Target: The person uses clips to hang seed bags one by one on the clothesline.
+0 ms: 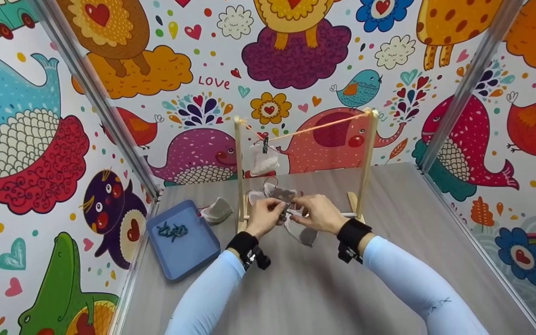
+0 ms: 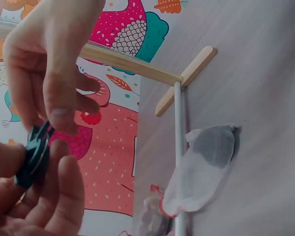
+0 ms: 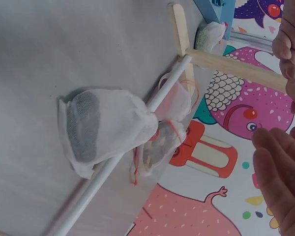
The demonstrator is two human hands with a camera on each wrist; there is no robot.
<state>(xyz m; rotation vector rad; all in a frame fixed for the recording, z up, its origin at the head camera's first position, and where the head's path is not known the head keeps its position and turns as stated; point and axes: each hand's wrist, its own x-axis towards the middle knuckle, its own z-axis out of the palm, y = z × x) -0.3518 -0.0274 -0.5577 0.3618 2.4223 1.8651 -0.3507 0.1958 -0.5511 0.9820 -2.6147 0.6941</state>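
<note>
In the left wrist view, a dark green clip (image 2: 35, 155) is between both hands. My left hand (image 1: 263, 217) grips its body with thumb and fingers. My right hand (image 1: 320, 213) pinches the upper end between thumb and forefinger, its other fingers loosely bent. Below the hands, a white mesh pouch with dark contents (image 3: 108, 128) lies across the white rod (image 3: 96, 191) of a wooden frame. More small pouches (image 3: 160, 142) with red drawstrings lie just behind it. Another pouch (image 1: 264, 160) hangs by a dark clip (image 1: 265, 145) from the frame's orange string (image 1: 319, 125).
A blue tray (image 1: 184, 263) at the left holds a pile of dark green clips (image 1: 172, 231). Beside it lies another pouch (image 1: 217, 211). The frame's wooden posts (image 1: 368, 163) rise on either side of the hands. Printed panels with metal edges enclose the table.
</note>
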